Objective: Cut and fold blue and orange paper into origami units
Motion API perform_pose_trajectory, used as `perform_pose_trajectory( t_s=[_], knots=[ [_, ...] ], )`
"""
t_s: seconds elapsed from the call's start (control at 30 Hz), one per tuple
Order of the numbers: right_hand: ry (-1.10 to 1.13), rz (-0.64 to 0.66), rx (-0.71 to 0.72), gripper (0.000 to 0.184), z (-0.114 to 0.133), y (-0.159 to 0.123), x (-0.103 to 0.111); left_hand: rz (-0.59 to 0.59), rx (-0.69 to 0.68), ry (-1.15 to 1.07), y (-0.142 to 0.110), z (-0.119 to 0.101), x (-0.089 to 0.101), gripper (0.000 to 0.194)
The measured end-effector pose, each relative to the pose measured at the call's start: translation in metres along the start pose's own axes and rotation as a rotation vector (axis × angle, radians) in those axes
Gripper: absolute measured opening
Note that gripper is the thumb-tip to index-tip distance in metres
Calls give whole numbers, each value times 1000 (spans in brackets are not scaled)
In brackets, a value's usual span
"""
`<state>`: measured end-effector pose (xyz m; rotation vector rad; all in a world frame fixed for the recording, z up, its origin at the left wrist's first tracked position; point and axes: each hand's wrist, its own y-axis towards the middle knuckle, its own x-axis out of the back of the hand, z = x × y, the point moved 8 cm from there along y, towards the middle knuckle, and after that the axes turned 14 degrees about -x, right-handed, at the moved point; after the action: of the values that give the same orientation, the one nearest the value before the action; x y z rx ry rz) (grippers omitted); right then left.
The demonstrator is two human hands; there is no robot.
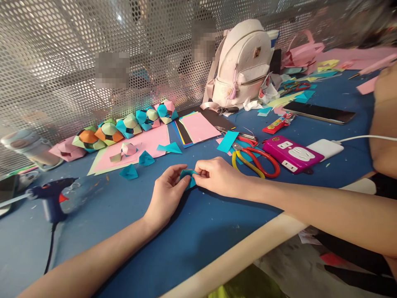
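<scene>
Between my two hands is a small piece of blue paper [188, 174], partly hidden by the fingers. My left hand [164, 194] pinches it between thumb and fingers. On its right edge, the fingertips of my right hand [214, 174] are closed. Folded blue paper pieces [129, 171] lie just beyond my left hand, near a sheet of pink paper [149, 142] that bears a small pink and cream folded piece [128, 149]. Scissors with red and yellow handles [257, 162] rest beyond my right hand, close to a flat blue strip [228, 141].
A glue gun [51, 196] stands at left with its cord trailing. Folded paper balls [108, 131] line the perforated metal screen [62, 54]. A white backpack [242, 70], a purple power strip [291, 155] and a phone [319, 112] occupy the right side. Another person's arm [384, 124] is at far right.
</scene>
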<state>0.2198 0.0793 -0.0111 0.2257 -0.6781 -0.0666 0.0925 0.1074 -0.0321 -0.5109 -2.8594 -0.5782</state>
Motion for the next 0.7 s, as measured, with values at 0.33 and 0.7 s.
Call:
perform_pose_trajectory(
  t_s=[0.33,0.7],
  knots=[
    [-37,-21,148,25,12,-7,-3,12,-7,81,-1,0,2,7],
    [24,-23,128,20,8,-6,-1,27,9,-22,-1,-4,-4,16]
  ],
)
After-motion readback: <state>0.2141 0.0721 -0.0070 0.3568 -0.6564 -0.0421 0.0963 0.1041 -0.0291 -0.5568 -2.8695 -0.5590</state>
